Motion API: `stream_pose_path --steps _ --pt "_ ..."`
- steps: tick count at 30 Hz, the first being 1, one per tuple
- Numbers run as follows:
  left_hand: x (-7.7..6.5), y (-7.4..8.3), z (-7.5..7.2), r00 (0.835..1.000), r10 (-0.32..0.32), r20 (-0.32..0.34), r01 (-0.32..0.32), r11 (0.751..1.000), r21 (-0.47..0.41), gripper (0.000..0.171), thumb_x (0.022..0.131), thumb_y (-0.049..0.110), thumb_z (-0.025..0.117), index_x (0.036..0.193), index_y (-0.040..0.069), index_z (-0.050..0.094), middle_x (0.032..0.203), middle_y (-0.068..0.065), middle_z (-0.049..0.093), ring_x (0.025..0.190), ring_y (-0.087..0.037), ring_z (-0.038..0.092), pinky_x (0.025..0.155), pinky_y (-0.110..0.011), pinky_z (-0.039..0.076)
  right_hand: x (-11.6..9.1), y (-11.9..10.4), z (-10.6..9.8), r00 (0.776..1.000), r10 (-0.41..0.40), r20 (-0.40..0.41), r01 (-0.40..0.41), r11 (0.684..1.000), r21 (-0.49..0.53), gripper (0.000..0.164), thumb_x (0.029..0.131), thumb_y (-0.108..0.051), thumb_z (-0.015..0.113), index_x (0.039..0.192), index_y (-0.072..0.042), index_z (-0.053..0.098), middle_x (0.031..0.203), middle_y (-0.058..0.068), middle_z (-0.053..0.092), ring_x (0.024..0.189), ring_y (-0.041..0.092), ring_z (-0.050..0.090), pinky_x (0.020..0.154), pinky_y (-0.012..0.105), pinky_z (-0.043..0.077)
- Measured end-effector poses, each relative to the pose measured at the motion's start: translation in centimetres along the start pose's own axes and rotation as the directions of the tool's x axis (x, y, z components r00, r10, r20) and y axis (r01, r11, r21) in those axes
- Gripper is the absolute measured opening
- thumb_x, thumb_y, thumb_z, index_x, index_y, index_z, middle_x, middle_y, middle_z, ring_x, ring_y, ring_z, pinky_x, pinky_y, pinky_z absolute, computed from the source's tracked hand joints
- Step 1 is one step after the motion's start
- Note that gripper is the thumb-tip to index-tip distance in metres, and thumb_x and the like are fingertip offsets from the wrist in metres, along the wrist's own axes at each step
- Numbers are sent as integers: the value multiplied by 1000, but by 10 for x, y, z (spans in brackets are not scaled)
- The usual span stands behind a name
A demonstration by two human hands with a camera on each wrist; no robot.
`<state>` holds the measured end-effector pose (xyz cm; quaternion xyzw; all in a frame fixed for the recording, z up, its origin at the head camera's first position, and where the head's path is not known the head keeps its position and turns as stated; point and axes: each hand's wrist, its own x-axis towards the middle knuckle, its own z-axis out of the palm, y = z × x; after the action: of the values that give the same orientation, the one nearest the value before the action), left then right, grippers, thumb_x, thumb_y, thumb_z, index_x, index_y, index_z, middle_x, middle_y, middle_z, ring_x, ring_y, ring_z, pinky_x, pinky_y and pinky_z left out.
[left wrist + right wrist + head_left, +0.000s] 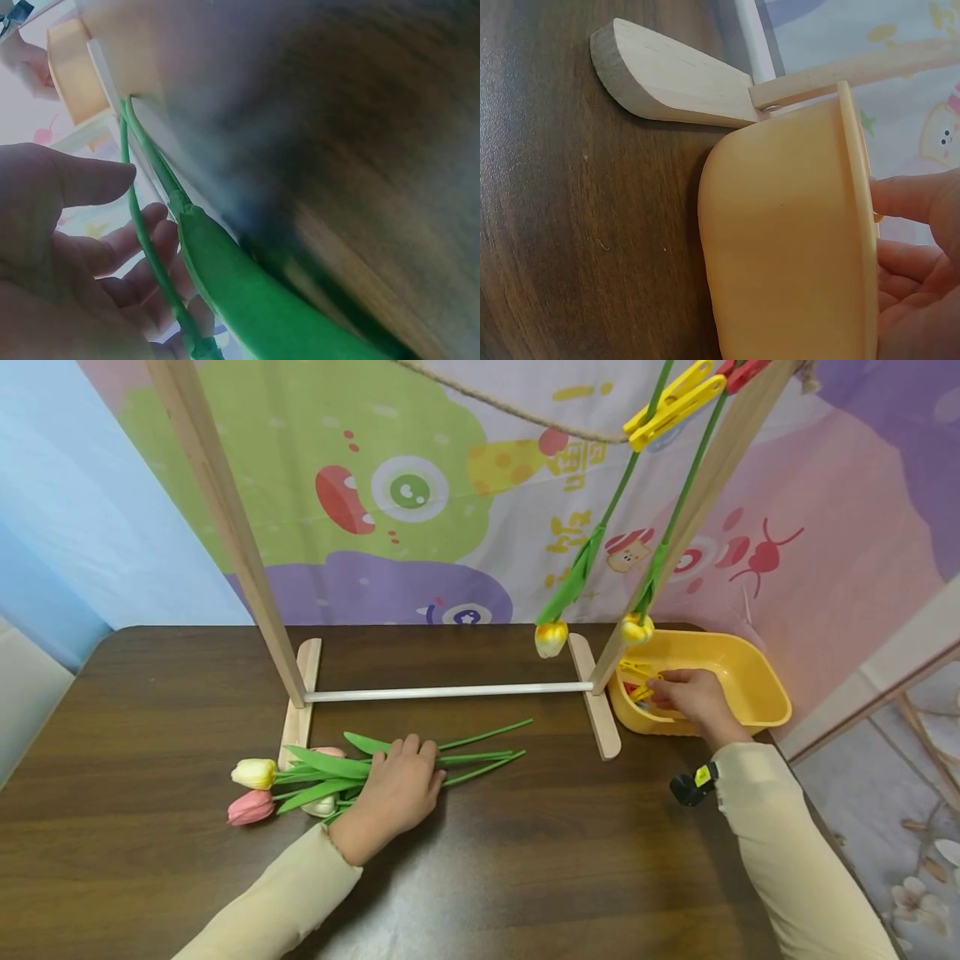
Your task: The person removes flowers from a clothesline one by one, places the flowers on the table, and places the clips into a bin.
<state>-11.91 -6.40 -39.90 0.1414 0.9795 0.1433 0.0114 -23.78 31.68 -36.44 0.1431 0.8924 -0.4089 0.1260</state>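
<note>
My left hand (pixel 401 781) rests over a bunch of artificial tulips (pixel 330 766) lying on the table. Their heads are pink and pale yellow and point left. In the left wrist view a green stem (pixel 146 240) passes between my thumb and loosely bent fingers, with a gap showing between them. My right hand (pixel 693 693) reaches into a yellow plastic basin (pixel 750 672) and pinches a yellow clothespin (pixel 642 692) at its left side. In the right wrist view the basin wall (pixel 787 225) hides most of what the fingertips hold.
A wooden stand with a white crossbar (pixel 450 692) spans the table. From its rope (pixel 510 414) two tulips hang heads down, clipped by a yellow clothespin (pixel 675 406) and a red clothespin (pixel 742 372). The stand's right foot (pixel 596 710) is beside the basin.
</note>
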Motion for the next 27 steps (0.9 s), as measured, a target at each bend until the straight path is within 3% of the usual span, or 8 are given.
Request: stream_pose_path --steps 7,17,24,27 --pt "0 0 -1 1000 2 -11 -2 1000 -19 22 90 23 60 99 4 57 92 -11 54 87 -30 52 69 -42 39 -2 -5 0 998 47 33 -46 998 -37 60 96 -33 50 136 10 38 127 28 53 108 33 60 88 35 51" --pt "0 0 -3 1000 12 1 -12 998 -56 21 91 23 59 102 4 58 95 -11 55 89 -29 53 70 -42 40 -1 -7 -2 996 48 78 -42 996 -74 60 95 -31 51 135 11 38 128 27 51 96 23 63 79 26 54" --pt "1 -2 -7 999 22 -24 -24 997 -70 22 90 22 60 103 4 57 95 -12 55 90 -31 53 71 -43 41 -3 -10 -3 992 48 116 -26 983 -183 60 95 -31 51 135 11 38 130 27 47 109 34 55 94 40 48" --pt "2 -3 -10 999 23 -32 -25 997 -74 25 91 22 59 107 3 58 98 -13 56 94 -32 54 73 -45 42 -3 -10 -4 992 48 116 -20 973 -229 60 94 -30 51 135 12 38 130 28 46 108 34 52 94 42 46"
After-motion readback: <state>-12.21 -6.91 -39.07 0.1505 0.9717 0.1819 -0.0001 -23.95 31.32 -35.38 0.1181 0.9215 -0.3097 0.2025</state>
